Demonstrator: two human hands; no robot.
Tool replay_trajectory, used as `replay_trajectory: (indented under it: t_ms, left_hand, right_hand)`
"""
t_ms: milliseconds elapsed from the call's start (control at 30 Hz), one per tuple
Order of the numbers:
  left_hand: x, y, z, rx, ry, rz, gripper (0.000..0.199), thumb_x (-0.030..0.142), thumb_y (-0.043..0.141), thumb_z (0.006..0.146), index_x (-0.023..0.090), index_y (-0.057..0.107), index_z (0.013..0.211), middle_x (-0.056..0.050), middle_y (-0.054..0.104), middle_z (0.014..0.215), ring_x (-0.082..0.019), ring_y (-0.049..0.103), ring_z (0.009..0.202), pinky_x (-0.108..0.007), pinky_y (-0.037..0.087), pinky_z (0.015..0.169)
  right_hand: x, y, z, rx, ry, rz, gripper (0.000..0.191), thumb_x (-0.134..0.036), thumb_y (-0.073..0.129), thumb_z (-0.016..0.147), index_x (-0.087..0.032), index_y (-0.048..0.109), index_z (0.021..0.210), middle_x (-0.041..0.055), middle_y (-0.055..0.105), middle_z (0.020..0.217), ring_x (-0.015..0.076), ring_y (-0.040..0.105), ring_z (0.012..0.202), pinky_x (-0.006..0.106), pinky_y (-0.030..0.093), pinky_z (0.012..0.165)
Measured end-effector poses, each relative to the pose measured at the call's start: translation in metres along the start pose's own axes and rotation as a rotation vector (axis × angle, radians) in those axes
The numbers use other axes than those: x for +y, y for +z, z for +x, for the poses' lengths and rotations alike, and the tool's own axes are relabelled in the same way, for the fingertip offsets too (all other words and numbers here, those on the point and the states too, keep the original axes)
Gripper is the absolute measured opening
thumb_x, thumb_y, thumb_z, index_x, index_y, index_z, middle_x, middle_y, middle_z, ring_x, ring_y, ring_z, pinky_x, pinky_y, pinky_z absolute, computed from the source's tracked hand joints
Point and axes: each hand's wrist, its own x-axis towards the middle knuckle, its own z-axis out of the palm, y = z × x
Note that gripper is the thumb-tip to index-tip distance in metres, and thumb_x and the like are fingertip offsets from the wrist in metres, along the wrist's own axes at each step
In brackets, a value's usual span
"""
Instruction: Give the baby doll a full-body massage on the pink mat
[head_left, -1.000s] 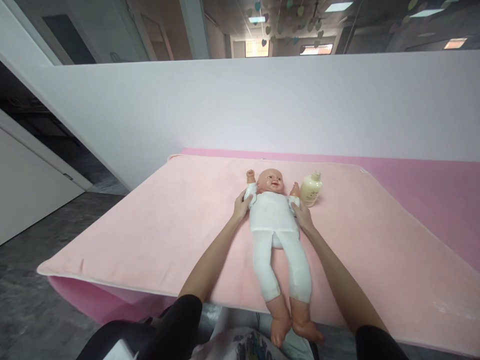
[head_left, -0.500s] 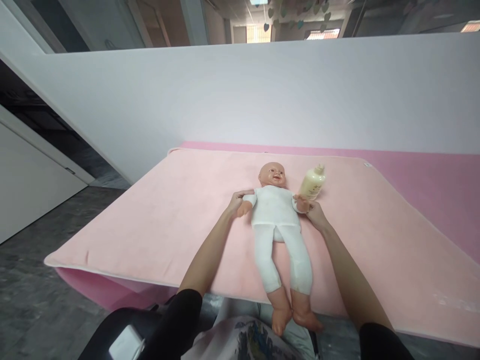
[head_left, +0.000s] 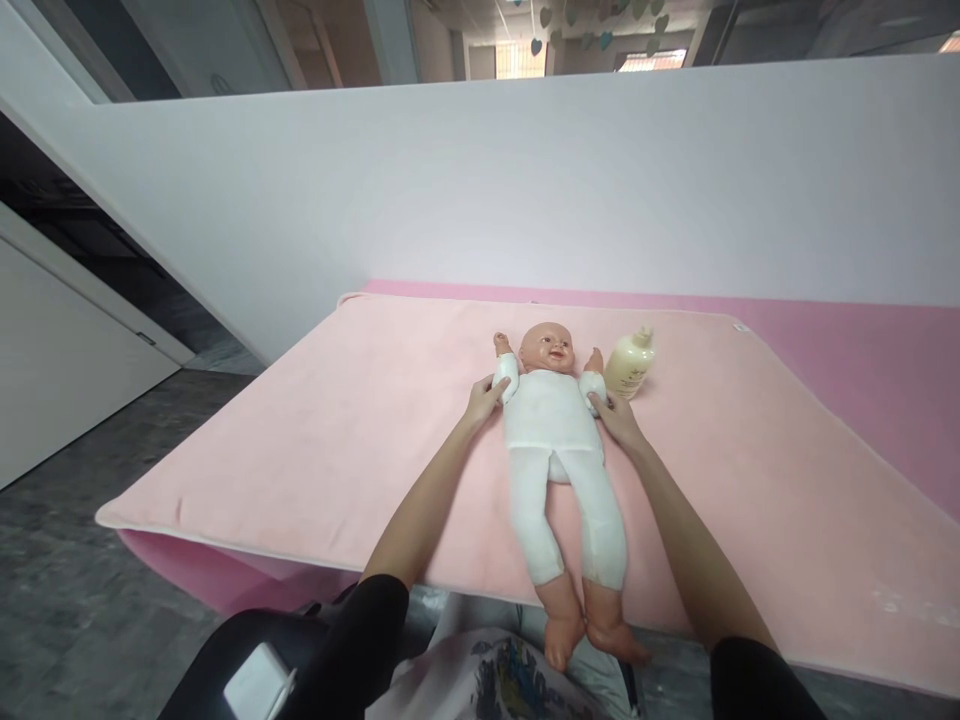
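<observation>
A baby doll [head_left: 553, 415] with a white cloth body lies face up, its feet reaching past the near edge of the pink mat [head_left: 285, 440]. Both of its arms are bent upward beside its head. My left hand [head_left: 486, 400] is closed around the doll's arm on the left, at the white sleeve. On the other side, my right hand [head_left: 616, 415] grips the doll's other arm near the elbow, thumb on the sleeve. A pale yellow pump bottle [head_left: 630, 362] stands just beyond my right hand, close to the doll's raised arm.
A low white wall [head_left: 525, 190] runs along the back of the padded pink table [head_left: 862, 370]. A white box-like object [head_left: 259, 682] lies on a dark surface at lower left. Grey floor [head_left: 112, 430] shows at the left.
The doll's two arms have swung from pointing down at its sides to pointing up beside its head. My hands have moved with them and now hold them at the sleeves.
</observation>
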Motion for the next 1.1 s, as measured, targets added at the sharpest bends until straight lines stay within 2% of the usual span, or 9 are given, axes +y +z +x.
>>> replay_trajectory:
  t_ms: [133,233,300,467,633,767,967,1033,1100]
  left_hand:
    - [0.006,-0.015,-0.002,-0.184,-0.092,-0.263,0.038,0.028,0.081,0.056,0.014,0.071,0.091,-0.008,0.069,0.093,-0.019,0.062,0.084,-0.033,0.046,0.082]
    - [0.005,-0.019,-0.003,-0.157,-0.074,-0.28,0.023,0.016,0.08,0.046,0.015,0.069,0.065,-0.008,0.069,0.09,-0.022,0.062,0.094,-0.037,0.046,0.088]
    - [0.005,-0.018,-0.005,-0.135,-0.067,-0.269,0.02,0.011,0.079,0.041,0.015,0.067,0.057,-0.007,0.07,0.089,-0.023,0.061,0.097,-0.036,0.045,0.09]
    - [0.008,-0.009,-0.005,-0.084,-0.122,-0.312,0.035,0.025,0.079,0.051,0.015,0.072,0.085,-0.007,0.07,0.091,-0.019,0.062,0.086,-0.033,0.047,0.082]
    - [-0.001,-0.003,0.002,-0.037,-0.069,-0.065,0.041,0.052,0.072,0.066,0.013,0.067,0.075,-0.004,0.064,0.072,-0.014,0.056,0.066,-0.026,0.042,0.065]
    - [-0.003,-0.003,0.003,-0.015,-0.033,0.055,0.045,0.057,0.069,0.068,0.012,0.066,0.072,-0.003,0.061,0.066,-0.012,0.05,0.061,-0.025,0.037,0.058]
    - [0.01,-0.016,-0.004,-0.212,-0.123,-0.261,0.042,0.031,0.083,0.057,0.013,0.07,0.092,-0.009,0.069,0.092,-0.018,0.062,0.084,-0.033,0.046,0.082]
    - [0.009,-0.02,-0.004,-0.213,-0.147,-0.28,0.041,0.019,0.084,0.048,0.013,0.071,0.087,-0.009,0.069,0.093,-0.021,0.063,0.089,-0.036,0.046,0.087]
    - [0.005,-0.023,-0.003,-0.2,-0.125,-0.254,0.028,0.012,0.082,0.044,0.014,0.07,0.069,-0.008,0.07,0.09,-0.024,0.062,0.097,-0.039,0.046,0.09]
  right_hand:
    - [0.001,-0.024,-0.008,-0.181,0.063,0.243,0.04,-0.04,0.078,0.057,-0.017,0.072,0.09,0.0094,0.069,0.105,0.0259,0.062,0.098,0.041,0.049,0.088]
    - [0.004,-0.033,-0.01,-0.195,0.044,0.273,0.021,-0.036,0.077,0.055,-0.02,0.073,0.067,0.0101,0.069,0.11,0.0276,0.061,0.105,0.044,0.045,0.095]
    - [0.005,-0.034,-0.01,-0.184,0.027,0.282,0.017,-0.036,0.074,0.057,-0.021,0.073,0.064,0.0095,0.069,0.109,0.0272,0.06,0.107,0.044,0.044,0.098]
    - [0.005,-0.026,-0.01,-0.156,0.057,0.261,0.036,-0.038,0.077,0.057,-0.018,0.073,0.086,0.0086,0.071,0.098,0.0254,0.063,0.094,0.041,0.049,0.087]
    - [-0.002,-0.006,-0.005,0.021,-0.03,-0.091,0.039,-0.055,0.061,0.071,-0.015,0.064,0.069,0.0047,0.063,0.066,0.0181,0.053,0.064,0.031,0.044,0.061]
    - [-0.003,0.001,-0.002,0.084,-0.048,-0.203,0.043,-0.058,0.06,0.071,-0.016,0.058,0.062,0.0023,0.056,0.057,0.0162,0.048,0.058,0.03,0.041,0.058]
    - [0.002,-0.022,-0.01,-0.146,0.097,0.243,0.041,-0.042,0.078,0.059,-0.016,0.072,0.09,0.0074,0.071,0.097,0.0256,0.064,0.091,0.041,0.05,0.086]
    - [0.003,-0.028,-0.01,-0.176,0.103,0.265,0.04,-0.037,0.081,0.053,-0.017,0.074,0.087,0.0079,0.071,0.099,0.0271,0.064,0.096,0.044,0.049,0.091]
    - [0.004,-0.032,-0.009,-0.198,0.069,0.26,0.031,-0.037,0.08,0.052,-0.019,0.075,0.077,0.0082,0.072,0.099,0.0272,0.064,0.096,0.045,0.047,0.093]
